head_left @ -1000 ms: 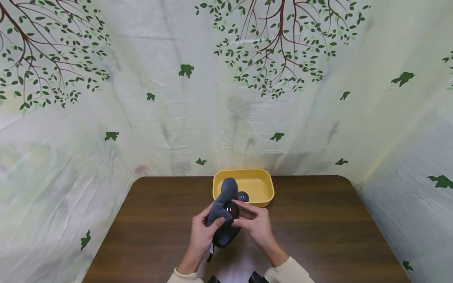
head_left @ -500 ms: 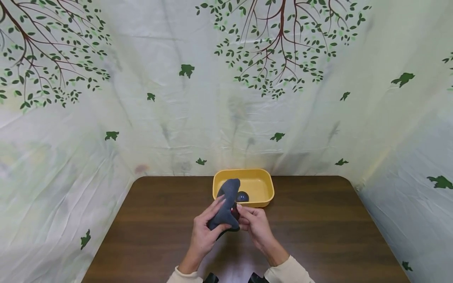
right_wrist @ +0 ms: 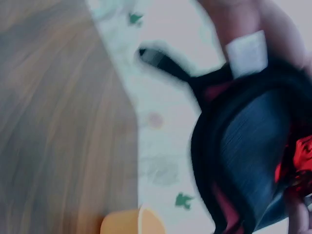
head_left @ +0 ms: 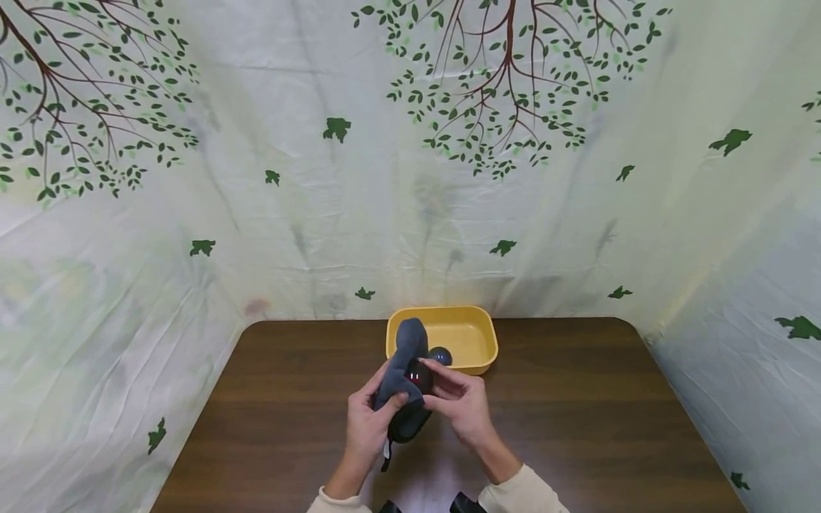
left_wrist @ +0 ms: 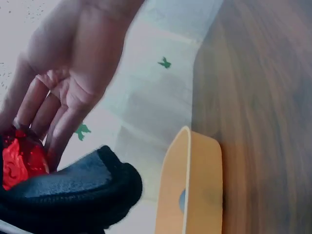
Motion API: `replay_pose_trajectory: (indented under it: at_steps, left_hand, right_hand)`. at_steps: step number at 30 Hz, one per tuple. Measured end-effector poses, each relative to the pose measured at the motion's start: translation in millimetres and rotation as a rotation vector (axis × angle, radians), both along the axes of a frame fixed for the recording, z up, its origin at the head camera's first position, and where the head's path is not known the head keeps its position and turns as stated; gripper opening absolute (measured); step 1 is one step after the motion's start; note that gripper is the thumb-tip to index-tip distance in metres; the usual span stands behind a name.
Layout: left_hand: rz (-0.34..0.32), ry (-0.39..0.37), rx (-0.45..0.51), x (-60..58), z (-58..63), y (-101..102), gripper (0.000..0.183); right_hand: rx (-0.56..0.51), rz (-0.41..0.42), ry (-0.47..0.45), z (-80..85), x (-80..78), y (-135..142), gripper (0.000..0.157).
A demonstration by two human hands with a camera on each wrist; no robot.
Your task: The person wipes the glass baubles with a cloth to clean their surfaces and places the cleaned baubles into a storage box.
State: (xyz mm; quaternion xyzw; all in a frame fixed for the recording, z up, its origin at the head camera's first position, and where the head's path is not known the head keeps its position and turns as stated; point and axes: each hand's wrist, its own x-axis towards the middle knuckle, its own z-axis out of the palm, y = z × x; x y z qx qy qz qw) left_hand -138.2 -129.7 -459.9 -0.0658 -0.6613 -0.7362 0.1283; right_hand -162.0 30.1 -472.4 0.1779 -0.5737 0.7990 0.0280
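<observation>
My left hand [head_left: 367, 420] grips a soft grey-blue and black case [head_left: 399, 356], thumb on the near side. A black strap and small white tag [right_wrist: 247, 53] hang at its edge. In the case's opening sits a glossy dark round thing [head_left: 420, 377] with a reddish glint; it appears as crinkled shiny red [left_wrist: 22, 163] in the left wrist view. My right hand [head_left: 463, 406] holds it between thumb and fingers, its inner side partly hidden by the case. Just beyond stands a yellow tray [head_left: 485, 356] with a dark blue ball [head_left: 440, 355] inside.
The brown wooden table [head_left: 577, 406] carries the tray near its far edge, just ahead of both hands. A pale curtain [head_left: 288, 228] printed with leaves and branches hangs behind and at both sides.
Half a second ago the case was turned so its black lower part and strap were mostly hidden; now it is tilted back, showing them and more of the glossy round thing.
</observation>
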Motion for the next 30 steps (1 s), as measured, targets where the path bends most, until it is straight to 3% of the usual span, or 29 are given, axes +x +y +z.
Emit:
replay_pose_trajectory:
  at_steps: [4,7,12,17,19,23,26,30]
  left_hand:
    - [0.004,-0.059,0.037,0.0,0.6,1.8,0.046]
    - [-0.011,-0.08,0.042,-0.8,-1.3,1.7,0.046]
    - [-0.054,-0.083,0.03,-3.5,-6.3,-1.0,0.051]
    - [-0.034,0.079,-0.175,-7.2,-10.5,-4.7,0.053]
    - [-0.018,0.164,-0.274,-8.7,-12.5,-6.4,0.054]
    - [-0.035,0.283,-0.36,-10.5,-16.7,-10.0,0.056]
    - [-0.04,0.299,-0.34,-10.0,-16.6,-11.2,0.056]
    - [-0.015,0.213,-0.259,-7.8,-14.1,-10.5,0.056]
  right_hand:
    - [0.095,-0.031,0.231,-7.5,-5.3,1.2,0.054]
    - [0.138,-0.051,0.285,-13.1,-7.9,1.7,0.052]
    - [0.136,-0.077,0.104,-17.0,-8.9,0.5,0.049]
    - [0.115,-0.106,-0.104,-15.6,-7.9,-2.7,0.037]
    - [0.076,-0.084,-0.21,-14.6,-7.6,-3.9,0.032]
    - [-0.005,-0.025,-0.402,-10.5,-6.9,-5.2,0.027]
    - [0.006,-0.018,-0.445,-6.5,-6.7,-6.1,0.03]
    - [0.096,-0.038,-0.376,-1.8,-5.4,-6.8,0.033]
